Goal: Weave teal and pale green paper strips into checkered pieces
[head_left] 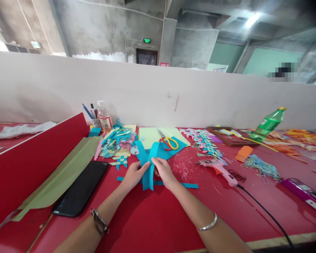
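Note:
Blue paper strips [148, 179] are pinched between my two hands above the red table, their upper ends curling apart. My left hand [135, 173] grips them from the left, thumb on the front. From the right, my right hand [162, 171] presses its thumb and fingers on the same strips. Another blue strip [190, 185] lies flat beneath my hands. Beyond them, yellow-and-red-handled scissors [171, 143] rest on blue paper [179, 149] and pale green sheets [150, 136]. A small woven blue and green piece [120, 161] lies left of my left hand.
A black phone [80, 189] and green paper [58, 175] lie left, beside a red divider [42, 165]. Paper scraps [118, 140] are heaped behind. At right are a corded pink glue gun [221, 168], woven pieces [204, 140], a tilted green bottle [269, 124] and a purple power strip [302, 193].

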A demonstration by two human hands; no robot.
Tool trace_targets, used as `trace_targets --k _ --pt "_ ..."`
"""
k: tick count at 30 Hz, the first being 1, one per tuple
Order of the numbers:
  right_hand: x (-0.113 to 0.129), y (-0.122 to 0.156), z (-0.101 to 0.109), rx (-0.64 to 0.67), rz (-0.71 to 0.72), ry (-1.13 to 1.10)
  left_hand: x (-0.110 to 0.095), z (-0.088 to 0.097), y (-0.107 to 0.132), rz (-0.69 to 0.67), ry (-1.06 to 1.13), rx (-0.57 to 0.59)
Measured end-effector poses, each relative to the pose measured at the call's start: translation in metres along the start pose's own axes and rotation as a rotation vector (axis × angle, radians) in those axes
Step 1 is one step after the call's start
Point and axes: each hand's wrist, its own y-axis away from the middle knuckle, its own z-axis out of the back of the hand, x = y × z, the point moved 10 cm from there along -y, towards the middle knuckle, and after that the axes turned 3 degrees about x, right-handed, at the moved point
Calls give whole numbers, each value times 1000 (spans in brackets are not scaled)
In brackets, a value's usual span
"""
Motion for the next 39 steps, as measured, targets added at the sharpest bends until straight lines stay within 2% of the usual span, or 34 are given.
trace_targets --k 6,11,19,30,39 --pt "-2 0 -9 82 -16 1 2 9 -1 12 -64 -85" --pt "-5 0 -9 66 -41 15 5 11 -1 36 -14 -102" --pt "-4 0 -5 32 -9 2 6 1 -1 32 46 -23" --pt "-11 0 -12 107 -89 19 5 7 -2 19 -43 -61" --pt "-12 1 -15 131 -88 -24 1 11 0 -1 -25 -100"
